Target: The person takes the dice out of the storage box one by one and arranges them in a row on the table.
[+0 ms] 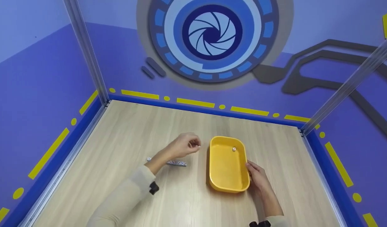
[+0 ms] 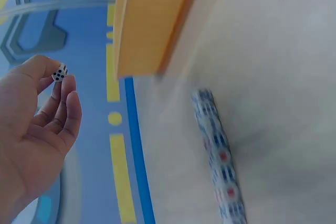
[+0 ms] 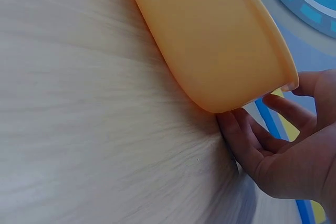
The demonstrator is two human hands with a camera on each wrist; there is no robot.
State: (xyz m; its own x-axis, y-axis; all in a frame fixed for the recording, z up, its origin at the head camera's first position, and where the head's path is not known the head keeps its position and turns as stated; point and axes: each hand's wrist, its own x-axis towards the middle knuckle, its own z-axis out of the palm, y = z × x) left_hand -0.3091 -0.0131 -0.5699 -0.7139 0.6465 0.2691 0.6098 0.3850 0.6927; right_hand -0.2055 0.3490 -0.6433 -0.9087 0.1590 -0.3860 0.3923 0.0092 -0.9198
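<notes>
Between thumb and fingertip, my left hand [image 1: 185, 145] pinches a small white die [image 2: 60, 73] with black pips, held above the table just left of the yellow plastic container [image 1: 228, 170]. Inside that container, near its far right corner, lies another die [image 1: 234, 149]. My right hand [image 1: 259, 177] grips the container's right side, a digit over the rim and the other fingers against the outer wall. A straight row of several dice [image 2: 219, 156] sits on the table beneath my left forearm, which hides part of it in the head view.
The pale wood-grain table [image 1: 143, 126] bears the container and the dice row. Blue printed walls [image 1: 118, 63] with yellow dashes border it at the back, left and right. Metal corner posts [image 1: 89, 53] rise at the back corners.
</notes>
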